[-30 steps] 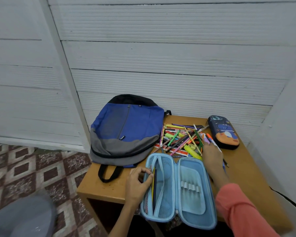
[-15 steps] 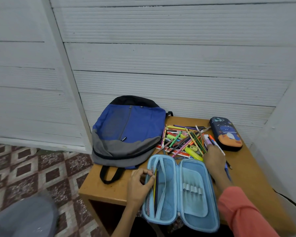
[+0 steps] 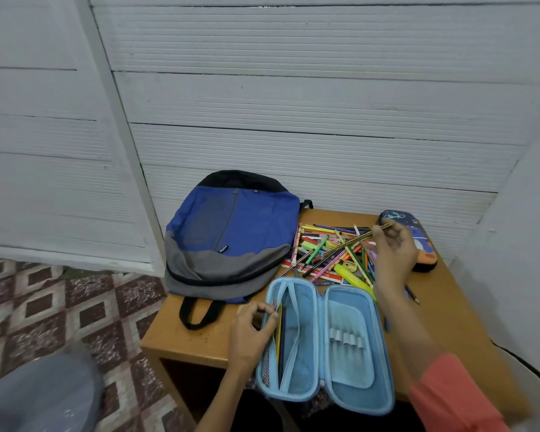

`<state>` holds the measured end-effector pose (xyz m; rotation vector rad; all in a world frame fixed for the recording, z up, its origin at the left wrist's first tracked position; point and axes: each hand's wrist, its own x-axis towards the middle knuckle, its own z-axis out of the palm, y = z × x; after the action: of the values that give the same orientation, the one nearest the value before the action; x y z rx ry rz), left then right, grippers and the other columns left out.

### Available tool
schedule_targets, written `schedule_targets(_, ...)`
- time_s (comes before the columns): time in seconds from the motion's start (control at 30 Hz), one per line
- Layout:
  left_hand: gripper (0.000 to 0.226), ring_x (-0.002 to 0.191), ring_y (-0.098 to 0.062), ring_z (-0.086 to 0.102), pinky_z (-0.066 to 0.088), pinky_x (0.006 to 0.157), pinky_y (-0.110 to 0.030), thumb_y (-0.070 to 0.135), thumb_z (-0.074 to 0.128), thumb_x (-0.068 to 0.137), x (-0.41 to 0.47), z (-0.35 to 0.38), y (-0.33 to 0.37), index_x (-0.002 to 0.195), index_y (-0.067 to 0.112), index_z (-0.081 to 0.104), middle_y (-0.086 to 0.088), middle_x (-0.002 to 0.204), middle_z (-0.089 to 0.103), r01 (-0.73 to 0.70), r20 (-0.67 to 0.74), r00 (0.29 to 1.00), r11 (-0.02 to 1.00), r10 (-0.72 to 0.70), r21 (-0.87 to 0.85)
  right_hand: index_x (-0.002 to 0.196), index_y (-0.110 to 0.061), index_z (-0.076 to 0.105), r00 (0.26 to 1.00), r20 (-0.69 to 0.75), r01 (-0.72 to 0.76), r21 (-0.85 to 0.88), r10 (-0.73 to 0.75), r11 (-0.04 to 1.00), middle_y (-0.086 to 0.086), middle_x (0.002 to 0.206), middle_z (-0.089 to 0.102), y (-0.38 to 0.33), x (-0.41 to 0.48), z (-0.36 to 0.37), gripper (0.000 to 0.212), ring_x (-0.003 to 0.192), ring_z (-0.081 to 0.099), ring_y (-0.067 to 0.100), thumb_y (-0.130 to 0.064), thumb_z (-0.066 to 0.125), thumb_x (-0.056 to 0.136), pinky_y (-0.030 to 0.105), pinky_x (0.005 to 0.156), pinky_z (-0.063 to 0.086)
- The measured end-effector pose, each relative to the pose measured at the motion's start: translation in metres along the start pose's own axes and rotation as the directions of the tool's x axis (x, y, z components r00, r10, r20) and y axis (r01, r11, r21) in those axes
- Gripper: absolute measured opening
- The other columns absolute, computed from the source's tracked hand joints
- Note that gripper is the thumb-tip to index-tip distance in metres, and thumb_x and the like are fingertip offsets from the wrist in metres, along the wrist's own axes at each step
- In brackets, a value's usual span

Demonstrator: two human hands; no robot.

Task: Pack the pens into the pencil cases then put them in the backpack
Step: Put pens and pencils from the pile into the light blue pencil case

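Observation:
A light blue pencil case (image 3: 343, 344) lies open at the table's near edge, with a couple of pencils in its left mesh pocket. My left hand (image 3: 251, 330) pinches the edge of that left pocket. My right hand (image 3: 393, 254) is raised over the pile of coloured pens (image 3: 328, 254) and holds a striped pencil (image 3: 363, 236) slanted above it. A dark blue pencil case (image 3: 418, 241) with a space print lies shut at the far right, partly behind my hand. The blue and grey backpack (image 3: 231, 232) lies flat at the table's back left.
The small wooden table (image 3: 194, 335) stands against a white ribbed wall. One loose pencil (image 3: 413, 296) lies right of my wrist. Tiled floor and a grey rounded object (image 3: 41, 397) are at the left. A white surface edges the table's right side.
My right hand has lifted off the pile toward the back, now with a striped pencil in its fingers. My left hand has stayed at the open case's pocket.

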<state>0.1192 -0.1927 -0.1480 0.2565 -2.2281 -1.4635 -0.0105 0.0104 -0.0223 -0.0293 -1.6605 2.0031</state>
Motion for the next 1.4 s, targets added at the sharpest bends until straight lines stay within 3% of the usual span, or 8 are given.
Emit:
schedule_targets(0.07, 0.011, 0.086, -0.007, 0.058, 0.049, 0.075, -0.029, 0.042, 0.062, 0.076, 0.0, 0.0, 0.001, 0.075, 0.03, 0.061, 0.017, 0.085, 0.064, -0.004, -0.009, 1.0, 1.0, 0.004, -0.009, 0.113, -0.009, 0.061, 0.99, 0.117, -0.08, -0.001, 0.079, 0.997, -0.003, 0.086, 0.061, -0.002, -0.012, 0.004, 0.021, 0.06, 0.064, 0.003, -0.009, 0.062, 0.093, 0.022, 0.06, 0.056)
schedule_targets(0.23, 0.018, 0.083, -0.007, 0.057, 0.049, 0.073, -0.027, 0.018, 0.07, 0.083, 0.0, 0.001, -0.001, 0.074, 0.03, 0.06, 0.015, 0.081, 0.063, 0.023, -0.014, 1.0, 1.0, -0.023, 0.001, 0.116, -0.013, 0.058, 0.884, 0.396, -0.159, -0.246, 0.249, 0.956, 0.006, 0.08, 0.063, 0.019, -0.047, 0.015, 0.032, 0.055, 0.066, 0.013, -0.005, 0.068, 0.087, 0.032, 0.059, 0.059)
schedule_targets(0.43, 0.007, 0.083, -0.01, 0.059, 0.05, 0.073, -0.031, 0.031, 0.066, 0.08, 0.001, 0.002, -0.001, 0.077, 0.031, 0.06, 0.017, 0.083, 0.062, 0.012, -0.019, 1.0, 1.0, -0.012, -0.012, 0.114, -0.005, 0.059, 0.732, 0.523, -0.145, -0.507, 0.437, 0.85, 0.002, 0.064, 0.058, 0.054, -0.076, 0.027, 0.032, 0.053, 0.063, 0.018, -0.001, 0.07, 0.084, 0.042, 0.058, 0.06)
schedule_targets(0.6, 0.016, 0.086, -0.01, 0.06, 0.052, 0.076, -0.037, 0.018, 0.07, 0.083, 0.002, 0.003, -0.006, 0.08, 0.031, 0.06, 0.013, 0.084, 0.063, 0.026, -0.014, 1.0, 1.0, -0.026, -0.008, 0.108, -0.01, 0.055, 0.617, 0.55, -0.135, -0.631, 0.563, 0.764, 0.008, 0.07, 0.06, 0.064, -0.088, 0.034, 0.028, 0.046, 0.062, 0.018, -0.005, 0.07, 0.086, 0.042, 0.061, 0.06)
schedule_targets(0.9, 0.009, 0.087, -0.011, 0.061, 0.053, 0.077, -0.041, 0.026, 0.066, 0.08, 0.002, 0.002, -0.006, 0.082, 0.033, 0.061, 0.017, 0.088, 0.064, 0.021, -0.007, 1.0, 0.999, -0.021, -0.029, 0.11, -0.009, 0.061, 0.693, 0.474, -0.123, -0.664, 0.543, 0.737, 0.005, 0.06, 0.064, 0.063, -0.088, 0.043, 0.029, 0.041, 0.061, 0.012, -0.008, 0.073, 0.084, 0.027, 0.052, 0.056)
schedule_targets(1.13, 0.016, 0.085, -0.008, 0.06, 0.052, 0.078, -0.038, 0.014, 0.069, 0.083, 0.003, 0.003, -0.004, 0.082, 0.028, 0.062, 0.016, 0.086, 0.064, 0.031, -0.014, 0.999, 0.999, -0.032, -0.036, 0.111, -0.006, 0.059, 0.656, 0.486, -0.111, -0.694, 0.577, 0.711, 0.005, 0.06, 0.061, 0.069, -0.103, 0.047, 0.026, 0.047, 0.062, 0.018, -0.004, 0.068, 0.087, 0.042, 0.063, 0.06)
schedule_targets(1.3, 0.016, 0.084, -0.009, 0.062, 0.053, 0.078, -0.038, 0.014, 0.07, 0.084, 0.003, 0.002, -0.005, 0.082, 0.028, 0.063, 0.009, 0.085, 0.065, 0.069, -0.018, 0.997, 0.995, -0.07, -0.074, 0.108, -0.008, 0.059, 0.768, 0.416, -0.072, -0.699, 0.486, 0.712, 0.013, 0.075, 0.068, 0.069, -0.1, 0.049, 0.019, 0.058, 0.067, 0.025, -0.006, 0.063, 0.09, 0.038, 0.063, 0.058)
schedule_targets(1.4, 0.015, 0.086, -0.009, 0.062, 0.052, 0.078, -0.035, 0.014, 0.07, 0.083, 0.002, 0.002, -0.004, 0.082, 0.028, 0.063, 0.011, 0.085, 0.065, 0.058, -0.02, 0.998, 0.996, -0.06, -0.07, 0.107, -0.009, 0.057, 0.77, 0.417, -0.073, -0.693, 0.482, 0.717, 0.01, 0.074, 0.066, 0.068, -0.101, 0.049, 0.018, 0.054, 0.065, 0.021, -0.005, 0.062, 0.09, 0.035, 0.06, 0.057)
